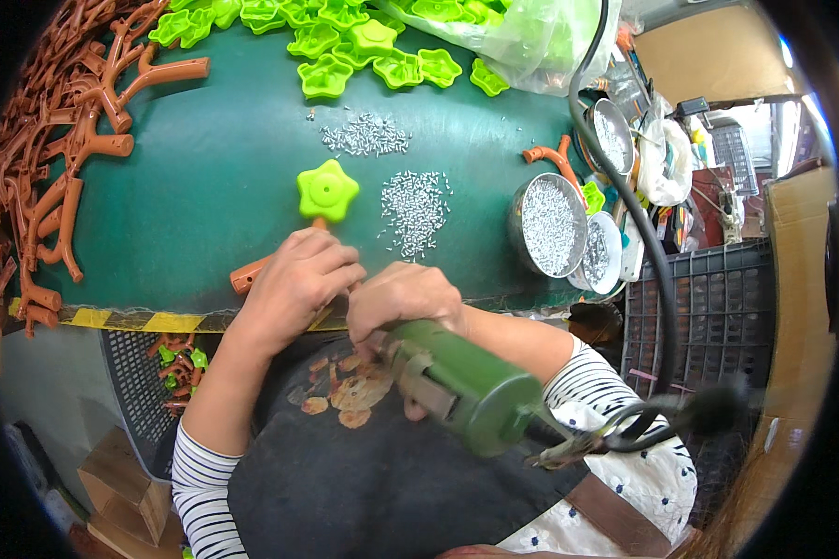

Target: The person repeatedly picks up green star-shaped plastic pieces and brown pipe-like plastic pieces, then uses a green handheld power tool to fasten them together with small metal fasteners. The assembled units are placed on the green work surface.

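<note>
My left hand (pixel 300 279) is closed around a brown branch-shaped plastic piece (pixel 247 276) near the front edge of the green table. A lime-green star-shaped plastic part (pixel 328 191) sits at the piece's far end, beyond my fingers. My right hand (pixel 403 294) grips a green electric screwdriver (pixel 471 387), its rear end and cord angled down to the right. The two hands nearly touch, and the driver's tip is hidden between them. Just beyond my hands lies a pile of small silvery screws (pixel 415 212), with a smaller screw pile (pixel 367 136) farther away.
Brown branch pieces (pixel 51 168) are heaped along the left side. Several green star parts (pixel 373 39) lie at the back beside a clear plastic bag (pixel 555 51). Metal bowls of screws (pixel 548 225) stand at right. A black cable (pixel 657 252) hangs down the right side.
</note>
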`<state>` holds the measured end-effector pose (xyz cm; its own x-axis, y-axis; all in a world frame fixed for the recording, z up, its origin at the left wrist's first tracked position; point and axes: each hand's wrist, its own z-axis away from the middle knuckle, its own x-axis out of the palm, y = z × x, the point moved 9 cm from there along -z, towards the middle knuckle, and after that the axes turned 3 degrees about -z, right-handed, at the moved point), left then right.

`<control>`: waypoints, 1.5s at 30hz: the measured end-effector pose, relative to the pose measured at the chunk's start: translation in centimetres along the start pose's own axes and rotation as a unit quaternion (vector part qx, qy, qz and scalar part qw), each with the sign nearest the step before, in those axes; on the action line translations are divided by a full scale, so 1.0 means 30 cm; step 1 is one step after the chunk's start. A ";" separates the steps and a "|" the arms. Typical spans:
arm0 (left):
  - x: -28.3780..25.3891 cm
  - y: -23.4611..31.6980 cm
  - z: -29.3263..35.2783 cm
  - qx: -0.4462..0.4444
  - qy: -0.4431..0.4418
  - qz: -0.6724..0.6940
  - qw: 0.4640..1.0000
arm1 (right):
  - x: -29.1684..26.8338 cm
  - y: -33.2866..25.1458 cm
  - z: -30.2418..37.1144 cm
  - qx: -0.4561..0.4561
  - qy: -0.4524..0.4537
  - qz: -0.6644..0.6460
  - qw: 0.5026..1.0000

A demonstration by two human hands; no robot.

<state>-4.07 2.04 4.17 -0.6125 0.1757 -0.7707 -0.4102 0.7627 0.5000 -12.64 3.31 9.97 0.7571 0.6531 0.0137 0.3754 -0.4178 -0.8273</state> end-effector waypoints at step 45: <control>-0.253 -0.027 0.205 -0.189 0.169 -0.104 0.962 | 0.027 0.065 -0.220 0.050 0.117 -0.157 0.979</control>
<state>5.06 3.90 7.18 -0.6491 -0.2180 -0.7288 -0.7250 0.4672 0.5060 -7.77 -1.16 12.08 0.7194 0.5714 0.3950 0.5639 -0.1483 -0.8125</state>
